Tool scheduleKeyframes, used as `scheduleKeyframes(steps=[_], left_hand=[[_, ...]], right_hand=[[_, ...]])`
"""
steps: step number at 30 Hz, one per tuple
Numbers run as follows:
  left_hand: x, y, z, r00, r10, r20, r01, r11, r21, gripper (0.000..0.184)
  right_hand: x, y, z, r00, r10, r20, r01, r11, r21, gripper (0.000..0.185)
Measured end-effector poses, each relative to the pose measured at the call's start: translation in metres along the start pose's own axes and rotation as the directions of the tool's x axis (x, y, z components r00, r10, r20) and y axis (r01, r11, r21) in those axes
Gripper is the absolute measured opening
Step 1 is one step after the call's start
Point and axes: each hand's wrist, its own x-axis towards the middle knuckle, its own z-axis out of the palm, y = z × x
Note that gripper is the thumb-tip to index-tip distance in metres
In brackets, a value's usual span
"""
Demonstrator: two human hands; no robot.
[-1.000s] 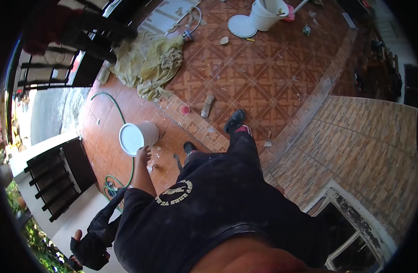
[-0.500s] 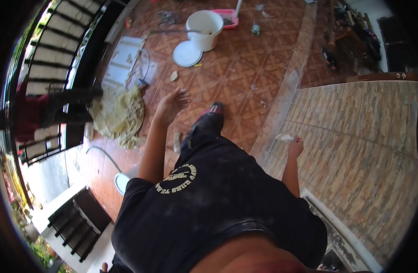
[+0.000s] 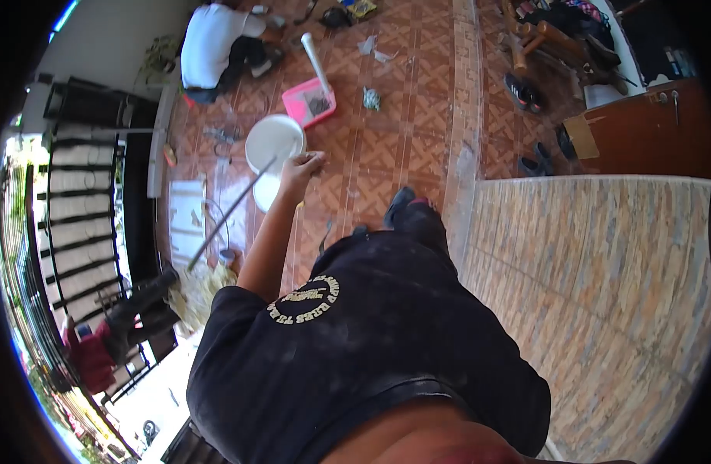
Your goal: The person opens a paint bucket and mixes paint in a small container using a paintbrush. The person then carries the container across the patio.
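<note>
My left hand (image 3: 303, 166) is stretched forward, its fingers loosely curled and nothing plainly visible in them. From above, it overlaps the near edge of a white bucket (image 3: 264, 138); I cannot tell whether they touch. A long thin stick (image 3: 230, 214) slants from the bucket's mouth down toward the lower left. Partly behind my forearm lies a round white lid (image 3: 267, 193) on the tiles. My right hand is out of view.
A pink dustpan (image 3: 324, 110) with a white handle lies beyond the bucket. A person in a white shirt (image 3: 216, 48) crouches at the back left; another in red (image 3: 91, 359) is by the gate. Shoes (image 3: 523, 93) and a wooden bench (image 3: 542, 42) stand at right.
My view has turned and I have moved closer to the bucket. My left hand has come near it, fingers more curled. My right hand, which held a small red-handled tool, has left view.
</note>
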Motion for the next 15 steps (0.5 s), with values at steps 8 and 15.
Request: scheduleKeyframes(steps=[8, 15], left_hand=[[0.192, -0.11, -0.04, 0.887, -0.221, -0.406, 0.356, 0.887, 0.295, 0.041], [0.208, -0.119, 0.041, 0.535, -0.721, -0.441, 0.797, 0.603, -0.019, 0.022]], right_hand=[[0.176, -0.231, -0.153, 0.963, -0.27, -0.016, 0.259, 0.937, -0.236, 0.038], [0.266, -0.549, -0.528, 0.803, -0.277, -0.527, 0.464, 0.846, 0.263, 0.053]])
